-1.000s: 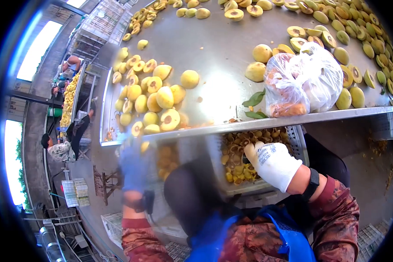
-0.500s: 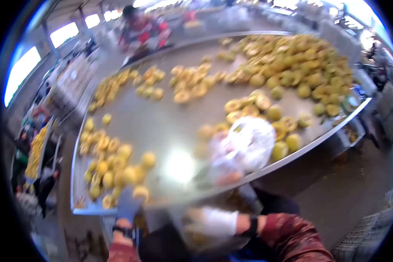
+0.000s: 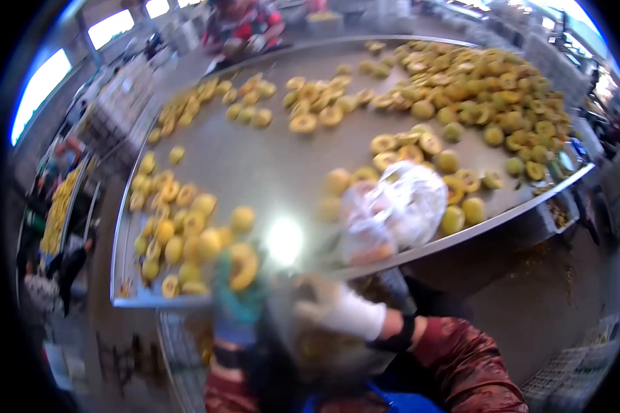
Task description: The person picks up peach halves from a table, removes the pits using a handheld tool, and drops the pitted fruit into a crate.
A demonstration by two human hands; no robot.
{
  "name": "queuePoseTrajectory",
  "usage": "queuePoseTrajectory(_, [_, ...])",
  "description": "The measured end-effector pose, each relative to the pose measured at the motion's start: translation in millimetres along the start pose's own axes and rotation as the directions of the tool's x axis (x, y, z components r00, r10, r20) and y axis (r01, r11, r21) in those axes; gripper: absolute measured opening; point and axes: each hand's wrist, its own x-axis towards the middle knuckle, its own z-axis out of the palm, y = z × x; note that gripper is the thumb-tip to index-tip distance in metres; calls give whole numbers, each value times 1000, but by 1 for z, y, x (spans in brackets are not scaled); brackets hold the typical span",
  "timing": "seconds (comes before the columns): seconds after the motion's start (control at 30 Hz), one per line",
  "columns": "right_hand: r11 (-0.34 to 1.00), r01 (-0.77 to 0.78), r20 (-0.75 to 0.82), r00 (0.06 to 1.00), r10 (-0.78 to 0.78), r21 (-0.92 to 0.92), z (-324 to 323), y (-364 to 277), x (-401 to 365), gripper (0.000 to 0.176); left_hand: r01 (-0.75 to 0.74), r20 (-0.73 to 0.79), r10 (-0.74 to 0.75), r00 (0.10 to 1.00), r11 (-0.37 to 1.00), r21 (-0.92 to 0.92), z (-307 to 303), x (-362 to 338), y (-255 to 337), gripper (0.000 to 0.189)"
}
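Note:
In a teal glove, my left hand grips a yellow peach half, its cut face with the pit hollow turned up, over the table's front edge. My right hand, in a white glove, is just to the right, below the metal table. Its fingers are smeared by motion, so I cannot make out what is in them. A heap of yellow peaches and halves lies at the table's left corner. Right of centre, a clear plastic bag with something pinkish inside sits near the front rim, beside more halves.
A large pile of peach halves covers the table's far right. Smaller groups lie along the back. Across the table stands a person in red and dark clothing. At left, another table holds yellow fruit. Wire crates stand lower right.
My left hand has come up and right from the heap, now with a peach half in it. My right hand has risen slightly. The view has shifted a little.

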Motion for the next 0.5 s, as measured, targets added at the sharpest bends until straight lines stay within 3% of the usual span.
queuePoseTrajectory(0.03, [999,24,-62,998,-26,-26,6,16,-2,36,-147,-303,281,911,905,399,47,2,-16,47])
queuePoseTrajectory(0.1, [989,-14,-53,999,6,-149,4,15,-2,42,-110,-321,219,922,939,326,42,5,-24,58])
queuePoseTrajectory(0.13, [979,-7,-70,998,-8,-205,4,13,-2,49,-83,-404,204,892,951,297,67,4,-29,61])
queuePoseTrajectory(0.23, [988,-24,-50,999,17,-154,9,15,2,44,-83,-405,234,884,931,356,67,8,-39,65])
queuePoseTrajectory(0.33, [962,-94,-26,996,90,-257,7,17,3,41,-98,-333,243,911,912,399,47,9,-47,64])
queuePoseTrajectory(0.37, [959,-129,-8,991,131,-253,5,8,4,39,-96,-245,295,923,795,599,46,6,-48,62])
queuePoseTrajectory(0.5, [952,-76,-9,997,77,-297,10,14,5,33,-129,-136,359,924,623,772,35,2,-52,59])
